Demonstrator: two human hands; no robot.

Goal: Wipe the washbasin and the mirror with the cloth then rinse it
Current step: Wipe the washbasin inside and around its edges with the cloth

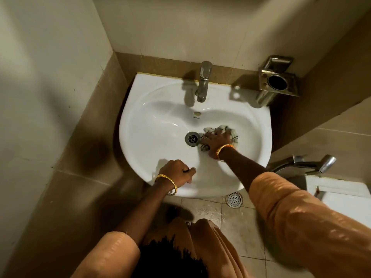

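The white washbasin (152, 117) is fixed in a wall corner, with a steel drain (192, 139) at the bottom of its bowl. A crumpled pale cloth (222, 129) with dark marks lies in the bowl just right of the drain. My right hand (217, 140) presses down on the cloth with its fingers spread, and the cloth bunches out around them. My left hand (176, 172) rests on the basin's front rim with curled fingers and the thumb pointing right; it holds nothing. No water runs from the chrome tap (203, 83). The mirror is out of view.
A steel tumbler holder (278, 81) is mounted on the wall right of the tap. A chrome hand-spray fitting (305, 164) and a white fixture (341, 194) stand at the right. A round floor drain (233, 199) sits on wet tiles below the basin. Walls close in on the left and behind.
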